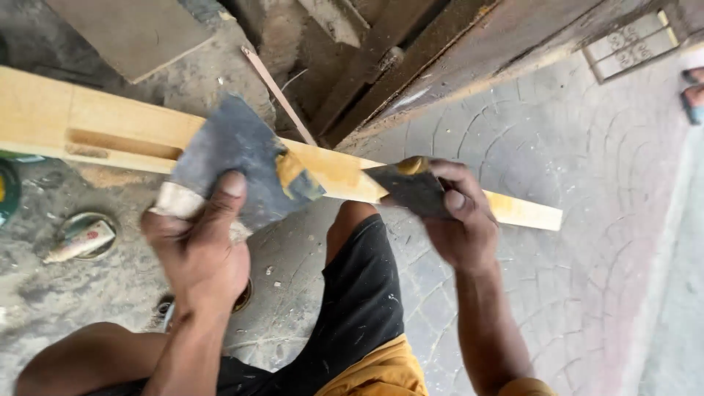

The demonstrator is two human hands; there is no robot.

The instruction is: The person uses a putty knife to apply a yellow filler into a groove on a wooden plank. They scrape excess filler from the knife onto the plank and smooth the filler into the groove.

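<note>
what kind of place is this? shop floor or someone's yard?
Likely an informal outdoor woodworking spot. A long wooden beam with a cut mortise lies over patterned paving, sawdust is strewn about, and both hands hold flat metal blades smeared with yellow filler.

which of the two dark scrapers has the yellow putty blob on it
The larger dark flat blade in the left hand; the right hand's smaller blade looks nearly bare.
</note>
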